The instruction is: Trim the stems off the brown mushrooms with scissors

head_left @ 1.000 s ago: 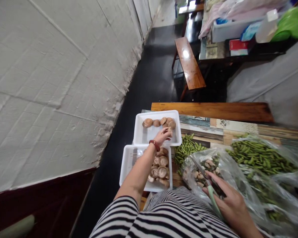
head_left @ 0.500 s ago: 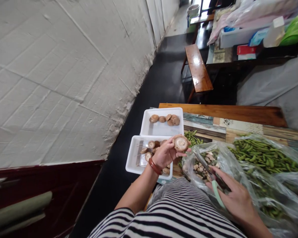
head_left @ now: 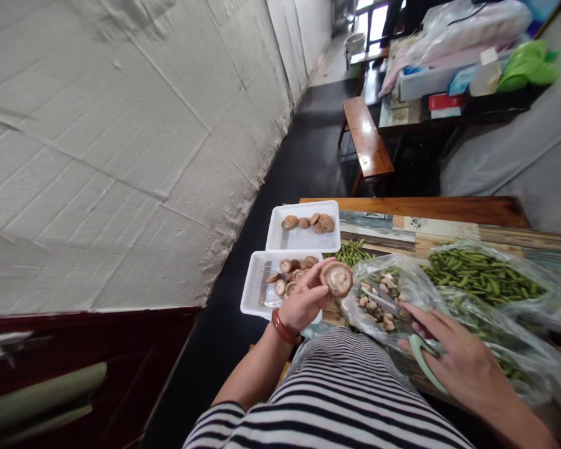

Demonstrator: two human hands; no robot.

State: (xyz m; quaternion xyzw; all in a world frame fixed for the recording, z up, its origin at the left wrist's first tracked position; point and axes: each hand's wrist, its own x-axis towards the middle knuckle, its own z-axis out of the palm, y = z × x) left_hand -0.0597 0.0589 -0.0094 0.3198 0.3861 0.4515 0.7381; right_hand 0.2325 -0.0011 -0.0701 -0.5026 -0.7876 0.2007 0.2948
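My left hand (head_left: 303,300) is closed on a brown mushroom (head_left: 336,278), gills up, held just right of the near white tray (head_left: 251,298) of uncut mushrooms. A red bracelet circles that wrist. My right hand (head_left: 462,360) grips green-handled scissors (head_left: 404,327), blades pointing up-left over a clear plastic bag (head_left: 384,299) that holds cut mushroom stems. The far white tray (head_left: 303,239) carries a few trimmed mushroom caps along its back edge.
Green bean pods lie in a loose pile (head_left: 350,252) and in a plastic bag (head_left: 481,277) on the patterned table (head_left: 444,226). A white brick wall (head_left: 135,137) runs along the left. A wooden bench (head_left: 365,137) and a cluttered table (head_left: 449,81) stand beyond.
My left hand left the far tray, picked a mushroom from the near tray and brought it toward the scissors. The right hand with scissors stayed over the bag.
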